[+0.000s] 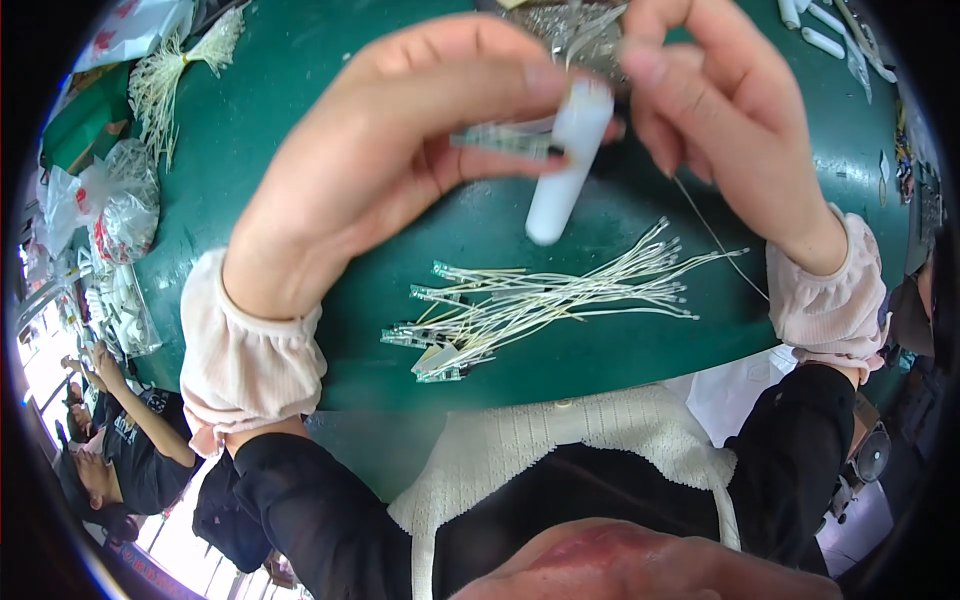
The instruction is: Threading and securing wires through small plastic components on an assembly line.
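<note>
My left hand is raised over the green table, its fingers closed around a white cylinder that hangs tilted, lower end toward me. A small green circuit board shows between the same fingers, blurred by motion. Close by on the right, my right hand has thumb and finger pinched together near the cylinder's top; what they grip is too blurred to make out. A thin wire runs down from below that hand to the table's edge. Beneath both hands lies a pile of white wires with small green boards at their left ends.
A tied bundle of pale wires and a clear plastic bag lie at the left. White cylinders rest at the far right. Behind my hands is a greyish, speckled thing, partly hidden. Another person sits at lower left.
</note>
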Demonstrator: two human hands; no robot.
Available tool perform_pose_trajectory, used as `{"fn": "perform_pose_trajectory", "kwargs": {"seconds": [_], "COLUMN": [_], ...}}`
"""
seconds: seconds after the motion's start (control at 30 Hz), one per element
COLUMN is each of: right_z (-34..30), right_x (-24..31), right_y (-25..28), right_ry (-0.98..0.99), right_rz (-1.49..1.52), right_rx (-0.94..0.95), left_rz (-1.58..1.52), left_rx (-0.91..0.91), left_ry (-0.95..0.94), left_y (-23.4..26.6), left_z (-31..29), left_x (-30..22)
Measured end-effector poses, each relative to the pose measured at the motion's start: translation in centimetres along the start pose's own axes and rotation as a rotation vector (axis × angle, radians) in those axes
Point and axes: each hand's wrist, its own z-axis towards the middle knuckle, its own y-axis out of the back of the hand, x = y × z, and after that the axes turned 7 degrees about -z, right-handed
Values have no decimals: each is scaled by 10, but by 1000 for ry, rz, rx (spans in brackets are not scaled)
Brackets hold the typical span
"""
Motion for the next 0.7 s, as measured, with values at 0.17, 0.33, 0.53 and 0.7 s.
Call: {"fn": "perform_pose_trajectory", "kwargs": {"seconds": [0.17, 0.33, 0.53, 0.7], "right_z": [-15, -25, -37, -20], "right_x": [10, 21, -38, -89], "right_y": [18, 37, 141, 218], "right_ry": [8, -205, 96, -156], "right_rz": [-471, -385, -1422, -1632], "right_rx": [176, 211, -610, -689], "left_rz": [80, -12, 202, 854], "left_rx": [136, 305, 339, 212], "left_ry": [98, 136, 79, 400], "left_y": [-20, -15, 28, 20], "left_z": [-22, -85, -180, -255], "left_x": [-4, -18, -3, -7]}}
